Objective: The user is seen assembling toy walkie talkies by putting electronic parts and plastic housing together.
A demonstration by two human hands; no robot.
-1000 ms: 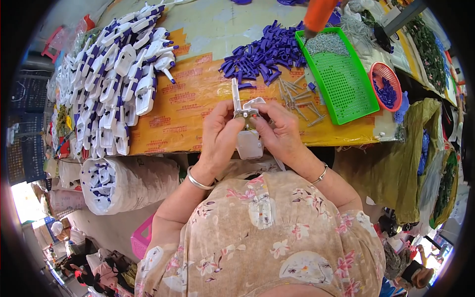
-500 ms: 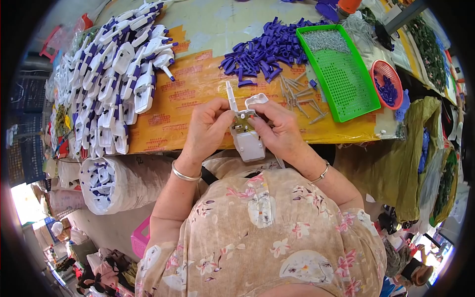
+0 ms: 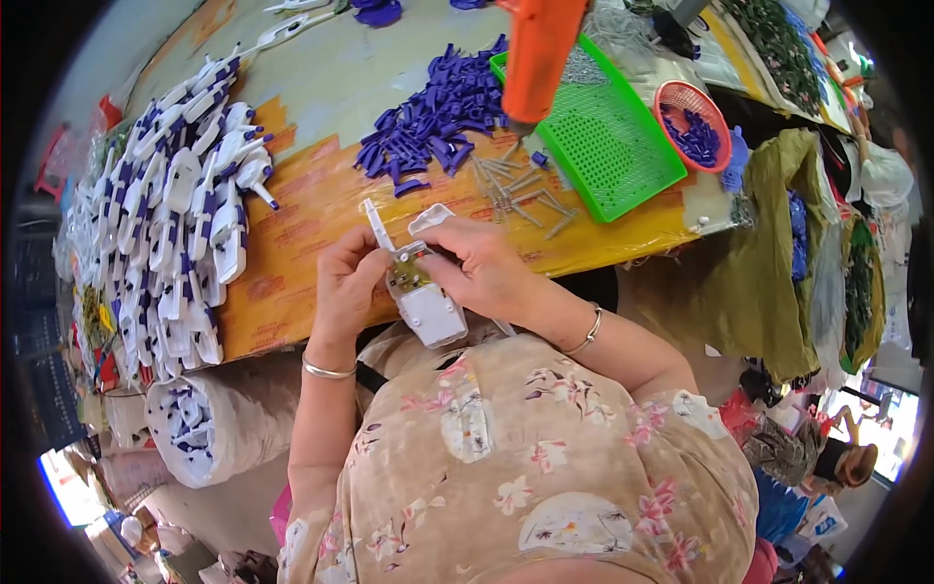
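Over the table's near edge, both hands hold a white plastic device housing [image 3: 428, 310] with a narrow pointed end and a bare circuit board [image 3: 411, 273]. My left hand [image 3: 348, 277] pinches it at the left side, near the base of the narrow end. My right hand [image 3: 479, 265] is closed around its right side, with the thumb by the board. A second white shell piece [image 3: 431, 218] sticks out above the right fingers. What the right fingertips press on is partly hidden.
White and purple assembled devices [image 3: 180, 214] are heaped at left. Beyond my hands lie purple plastic parts [image 3: 438, 117] and clear rods [image 3: 520, 190]. A green tray [image 3: 623, 180] and red basket [image 3: 715, 117] stand right. An orange tool [image 3: 540, 63] hangs above the tray. A filled sack [image 3: 243, 414] stands below left.
The view has shifted, so the table's things sit further left in it. The orange tool now shows large in front of the tray. Both hands keep their hold on the housing.
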